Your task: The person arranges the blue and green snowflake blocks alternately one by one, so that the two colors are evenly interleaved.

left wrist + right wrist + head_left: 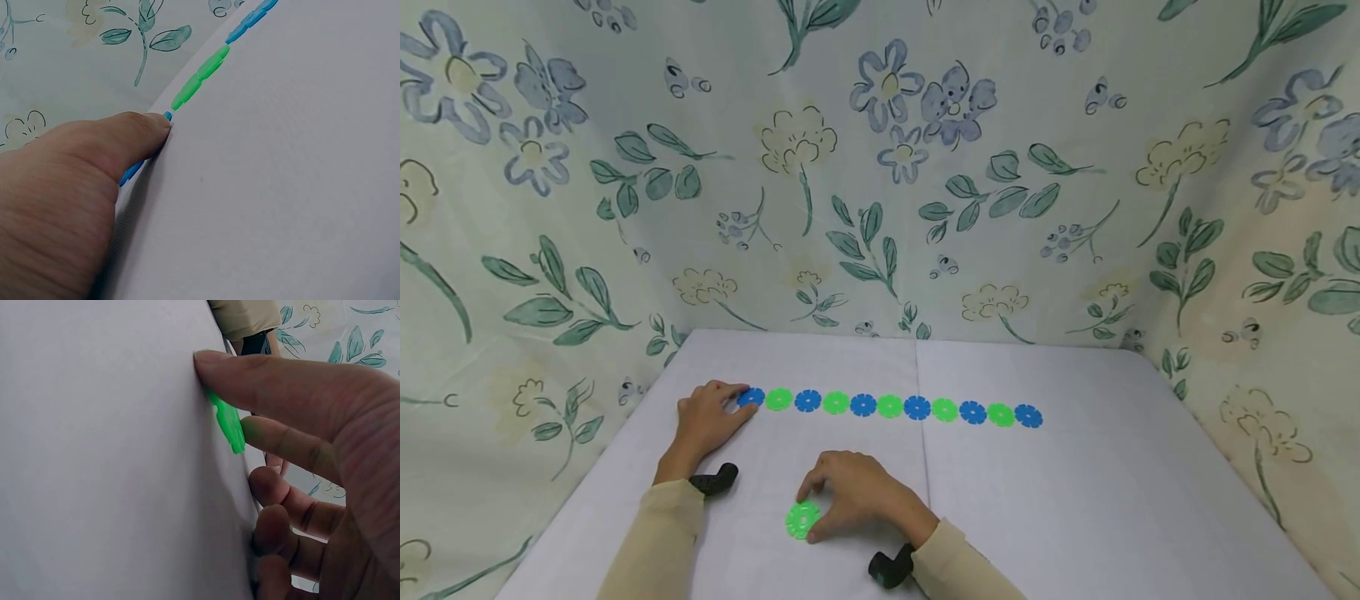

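Note:
A row of notched plastic discs, blue and green by turns, runs across the white table. My left hand [708, 421] is at the row's left end, its thumb and a finger around the edges of the last blue disc [751, 397]. In the left wrist view the thumb [147, 128] covers most of that disc. Nearer the front, my right hand [861, 493] pinches a single green disc [802, 520] between thumb and forefinger. The right wrist view has this green disc [229, 423] edge-on, close to the table surface, the other fingers loosely bent.
The white table [1075, 500] has a seam [922, 467] down its middle. Floral cloth [880, 167] hangs behind it and at both sides. Beside the left disc stands a green disc [778, 399]; a blue disc [1028, 416] ends the row at right. Black wrist devices [891, 568] are worn on both wrists.

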